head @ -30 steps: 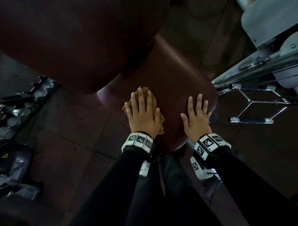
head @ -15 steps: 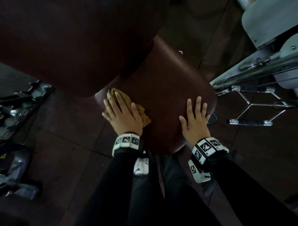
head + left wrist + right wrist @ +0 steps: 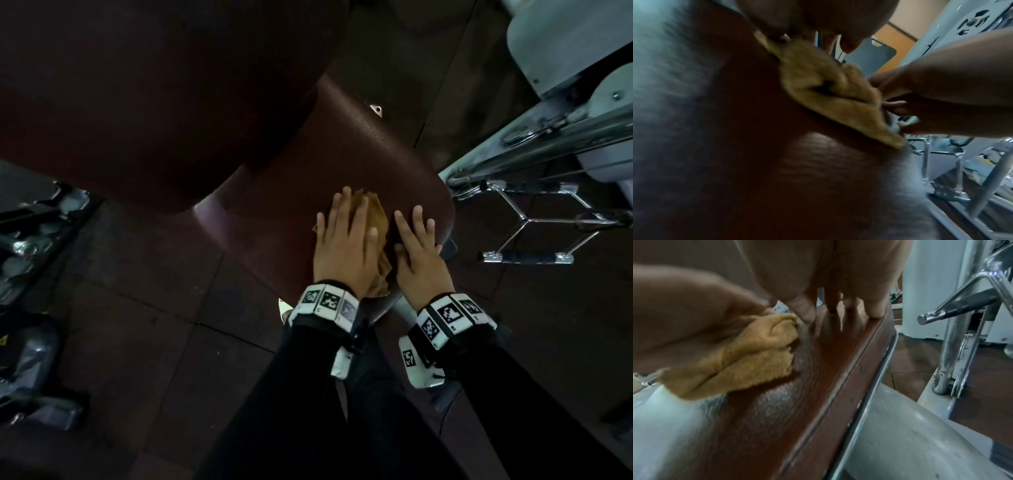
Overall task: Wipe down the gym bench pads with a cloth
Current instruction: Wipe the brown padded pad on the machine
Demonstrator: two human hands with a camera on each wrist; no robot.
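Note:
A dark maroon seat pad lies below me, with the larger backrest pad rising at the upper left. A tan cloth is bunched on the seat's near right part. My left hand presses flat on the cloth with straight fingers. My right hand rests flat on the bare pad beside it, near the right edge, almost touching the cloth. In the right wrist view the cloth bulges from under the left hand, and my right fingertips touch the pad. The left wrist view is blurred, with the cloth in it.
A chrome cable handle and a grey machine frame stand close on the right of the seat. Dark gym gear lies on the floor at the left. Rubber floor tiles surround the bench. A metal seat frame runs under the pad's edge.
My left hand swept the cloth to the seat's left edge, then back right across the pad until it sits against my right hand. The right hand stayed put.

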